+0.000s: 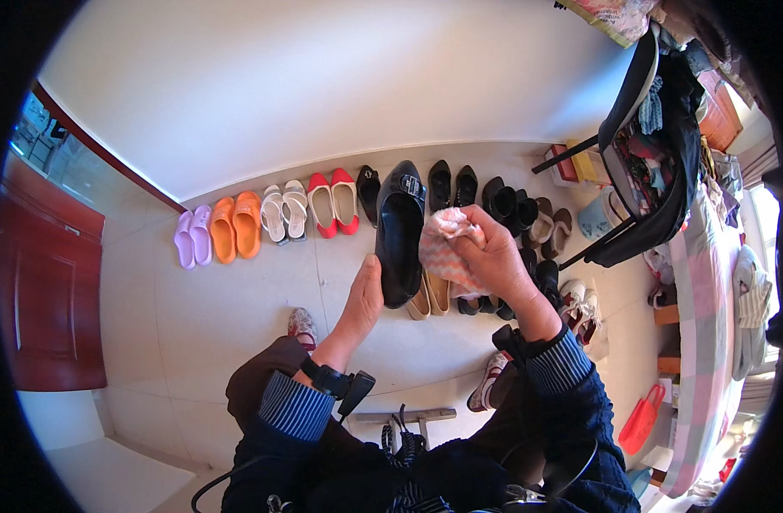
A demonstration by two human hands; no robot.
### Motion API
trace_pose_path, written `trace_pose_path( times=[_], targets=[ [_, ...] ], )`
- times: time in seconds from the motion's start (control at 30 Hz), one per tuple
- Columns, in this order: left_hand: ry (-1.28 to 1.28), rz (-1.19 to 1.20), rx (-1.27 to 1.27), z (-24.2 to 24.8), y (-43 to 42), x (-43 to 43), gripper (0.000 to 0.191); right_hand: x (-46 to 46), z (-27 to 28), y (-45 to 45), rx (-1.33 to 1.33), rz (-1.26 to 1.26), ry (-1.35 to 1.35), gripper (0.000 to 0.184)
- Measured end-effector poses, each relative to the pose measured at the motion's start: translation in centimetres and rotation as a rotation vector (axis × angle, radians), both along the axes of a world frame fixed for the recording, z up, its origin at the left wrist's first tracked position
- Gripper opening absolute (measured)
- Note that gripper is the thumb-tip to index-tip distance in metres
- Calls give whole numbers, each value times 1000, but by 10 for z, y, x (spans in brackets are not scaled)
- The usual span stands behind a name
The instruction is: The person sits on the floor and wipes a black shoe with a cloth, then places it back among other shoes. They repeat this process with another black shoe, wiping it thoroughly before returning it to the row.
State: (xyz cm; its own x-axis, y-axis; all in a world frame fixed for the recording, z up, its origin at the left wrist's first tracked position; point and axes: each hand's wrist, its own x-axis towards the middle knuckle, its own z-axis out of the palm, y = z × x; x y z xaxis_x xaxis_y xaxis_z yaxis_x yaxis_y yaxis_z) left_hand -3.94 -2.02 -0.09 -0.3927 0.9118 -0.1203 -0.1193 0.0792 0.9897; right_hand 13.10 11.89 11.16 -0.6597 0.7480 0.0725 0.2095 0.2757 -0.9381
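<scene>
My left hand (359,301) grips a black flat shoe (399,231) by its side near the heel, holding it up with the toe away from me. A buckle ornament sits on the shoe's toe. In my right hand (494,256) is a bunched pink, orange and white zigzag cloth (449,250), close beside the shoe's right side. Whether cloth and shoe touch, I cannot tell. Behind the held shoe, a similar single black shoe (368,192) stands on the floor by the wall. Tan flats (429,296) are partly hidden under the cloth and shoe.
Along the wall stand lilac slippers (193,236), orange slippers (236,226), white sandals (285,210), red-and-cream flats (334,202), black pointed shoes (452,185) and brown lined shoes (548,227). A black chair (648,154) piled with clothes, a bucket (600,215) and a bed (705,333) are at right.
</scene>
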Motion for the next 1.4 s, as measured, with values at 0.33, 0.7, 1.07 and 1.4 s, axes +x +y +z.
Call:
trace_pose_path(
  times=[0.33, 0.7, 1.07, 1.4],
  targets=[
    [406, 43, 79, -41, 0, 16, 33, -32, -15, -31, 844, 266, -253, 24],
    [441, 216, -134, -41, 5, -2, 37, 9, 24, -31, 542, 649, -492, 21],
    [383, 116, -23, -51, 6, 9, 35, -28, 11, -47, 734, 374, -568, 27],
    [342, 206, -43, -13, 6, 6, 40, -12, 18, -25, 238, 471, -341, 22]
  ],
)
